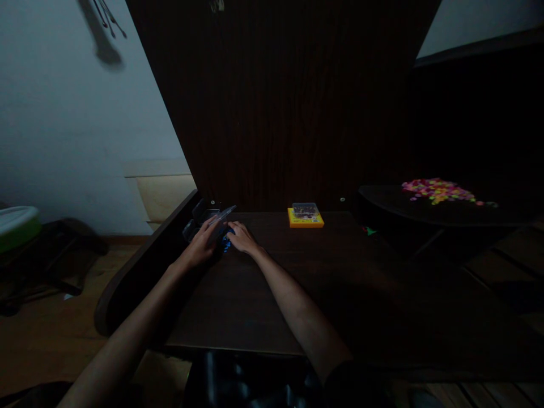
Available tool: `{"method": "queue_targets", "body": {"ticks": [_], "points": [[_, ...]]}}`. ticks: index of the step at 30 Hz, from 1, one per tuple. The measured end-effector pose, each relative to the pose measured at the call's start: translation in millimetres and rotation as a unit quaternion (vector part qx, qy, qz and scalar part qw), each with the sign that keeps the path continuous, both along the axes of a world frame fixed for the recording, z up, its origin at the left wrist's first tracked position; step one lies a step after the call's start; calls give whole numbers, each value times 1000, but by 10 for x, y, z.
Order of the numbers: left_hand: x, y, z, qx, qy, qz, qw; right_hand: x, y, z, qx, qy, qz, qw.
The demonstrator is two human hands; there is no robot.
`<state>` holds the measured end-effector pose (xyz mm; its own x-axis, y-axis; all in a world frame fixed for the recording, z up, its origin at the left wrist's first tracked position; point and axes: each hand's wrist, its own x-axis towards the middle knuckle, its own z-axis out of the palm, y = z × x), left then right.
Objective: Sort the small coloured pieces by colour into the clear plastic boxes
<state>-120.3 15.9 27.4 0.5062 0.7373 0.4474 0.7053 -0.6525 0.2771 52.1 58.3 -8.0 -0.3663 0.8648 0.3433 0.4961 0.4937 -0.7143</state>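
At the left end of the dark wooden bench my left hand [204,242] is closed on a clear plastic box, whose transparent lid [226,213] tilts up above the fingers. Most of the box's body is hidden behind that hand. Small blue pieces [226,243] lie in a little heap between my two hands. My right hand [242,237] reaches in from the right, its fingers bent together over the blue pieces. Whatever those fingertips hold is too dark and small to name. Further clear boxes [189,229] sit just beyond my left hand, against the side rail.
A yellow box [306,222] with a clear case [305,209] on top stands at the back of the bench. Colourful small pieces [440,190] are heaped on a dark side table [395,209]. A raised wooden rail [144,260] bounds the left side.
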Motion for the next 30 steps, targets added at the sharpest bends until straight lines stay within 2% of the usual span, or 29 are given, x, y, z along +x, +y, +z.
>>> {"method": "queue_targets", "body": {"ticks": [9, 14, 19, 22, 25, 27, 30], "points": [[51, -8, -17, -15, 7, -2, 1000, 10, 6, -5, 1, 10, 2, 1000], [50, -2, 18, -21, -2, 17, 1000, 8, 6, -20, 6, 31, -9, 999], [87, 0, 67, -41, -69, 34, 996, 6, -3, -48, 14, 62, -26, 998], [153, 32, 47, -95, -200, 62, 973, 26, -24, -35, 36, 71, -51, 996], [236, 100, 20, -157, -333, 75, 927, 51, -40, -11, 54, 69, -83, 993], [289, 153, 13, -179, -375, 100, 904, 65, -43, 0, 60, 66, -94, 992], [361, 228, 12, -186, -392, 155, 888, 80, -38, 6, 69, 65, -101, 990]]}}
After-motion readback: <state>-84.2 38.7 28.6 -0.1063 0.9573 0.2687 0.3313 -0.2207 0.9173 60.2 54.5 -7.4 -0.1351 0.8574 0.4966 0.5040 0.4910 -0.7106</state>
